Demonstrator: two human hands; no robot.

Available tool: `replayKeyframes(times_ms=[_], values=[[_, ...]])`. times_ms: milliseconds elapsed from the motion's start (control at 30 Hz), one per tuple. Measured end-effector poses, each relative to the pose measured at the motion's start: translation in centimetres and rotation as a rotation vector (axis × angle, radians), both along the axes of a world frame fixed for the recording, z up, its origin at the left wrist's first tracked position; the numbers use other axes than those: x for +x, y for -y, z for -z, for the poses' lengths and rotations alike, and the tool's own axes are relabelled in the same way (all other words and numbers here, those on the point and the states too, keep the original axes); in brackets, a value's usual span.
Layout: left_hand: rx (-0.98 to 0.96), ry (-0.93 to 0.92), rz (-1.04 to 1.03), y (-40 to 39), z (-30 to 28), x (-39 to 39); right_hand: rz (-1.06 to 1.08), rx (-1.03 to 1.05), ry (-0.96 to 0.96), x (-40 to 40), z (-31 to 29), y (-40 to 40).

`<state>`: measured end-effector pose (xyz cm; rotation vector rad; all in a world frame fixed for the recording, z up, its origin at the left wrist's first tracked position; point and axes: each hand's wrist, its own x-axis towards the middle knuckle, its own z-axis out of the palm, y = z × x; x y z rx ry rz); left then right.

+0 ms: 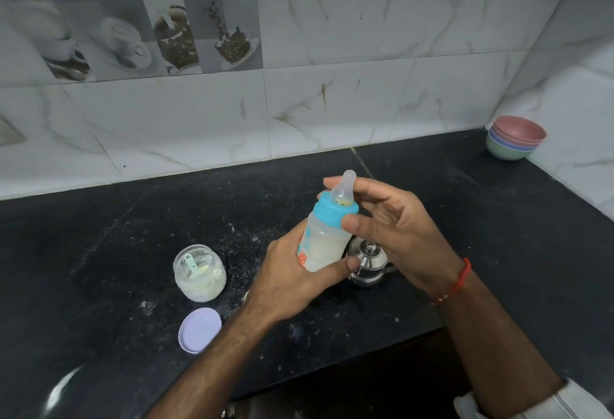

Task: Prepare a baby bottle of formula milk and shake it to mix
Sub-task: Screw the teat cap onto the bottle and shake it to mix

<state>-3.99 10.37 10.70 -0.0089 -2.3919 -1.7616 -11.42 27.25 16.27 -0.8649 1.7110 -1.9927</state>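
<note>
Left hand (289, 277) has the baby bottle (324, 242) in a closed grip around its lower body, thumb pressed across the front near the base, bottle held clear of the black worktop (133, 236) and tilted slightly with the top leaning right. Bottle holds cloudy, pale milky liquid, filling most of the clear body. Right hand (395, 226) is at the top end: thumb tip against the blue collar ring (335, 209), fingers curved loosely behind the clear teat (345, 186), palm open toward the bottle; not a full wrap, more a light pinch on the ring. Can't tell whether the fingers behind the teat actually touch it. Red thread band (460, 280) on the right wrist. Directly below the right-hand grip and just behind the bottle base sits a small steel pot (368, 264) with a knobbed lid, on the worktop. Left of the left-hand grip, well apart, an open glass jar (199, 274) with whitish powder and a pale green scoop (192, 265) lying inside it. Jar's lilac lid (199, 330) lies flat on the worktop below the jar, close to the left forearm. Loose powder specks scattered on the worktop between jar and grip. Far right of both hands, in the wall corner, a nested stack of coloured bowls (516, 137), pink on top.
</note>
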Motion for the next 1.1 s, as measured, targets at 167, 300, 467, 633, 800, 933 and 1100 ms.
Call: replayKeyframes(times_ms=[167,300,467,633,800,933,1100], values=[[0.042,0.010,0.046,0.0,0.2,0.1,0.000,-0.003,-0.008,-0.2,0.4,-0.1],[0.052,0.030,0.042,0.0,0.4,0.3,0.003,-0.020,-0.007,-0.3,-0.1,-0.4],[0.049,0.028,-0.005,-0.1,0.9,0.3,0.044,0.065,-0.071,0.0,0.1,0.0],[0.060,0.022,-0.073,-0.5,0.9,0.1,0.137,0.054,-0.054,0.7,1.1,1.2],[0.069,0.011,-0.111,-0.6,1.0,-0.1,0.239,-0.003,-0.032,1.3,1.7,2.1],[0.087,0.006,-0.102,-0.5,1.0,-0.2,0.254,-0.040,-0.016,1.5,1.8,2.5],[0.084,0.020,-0.085,-0.2,1.1,-0.3,0.245,-0.092,0.015,1.1,1.6,2.2]])
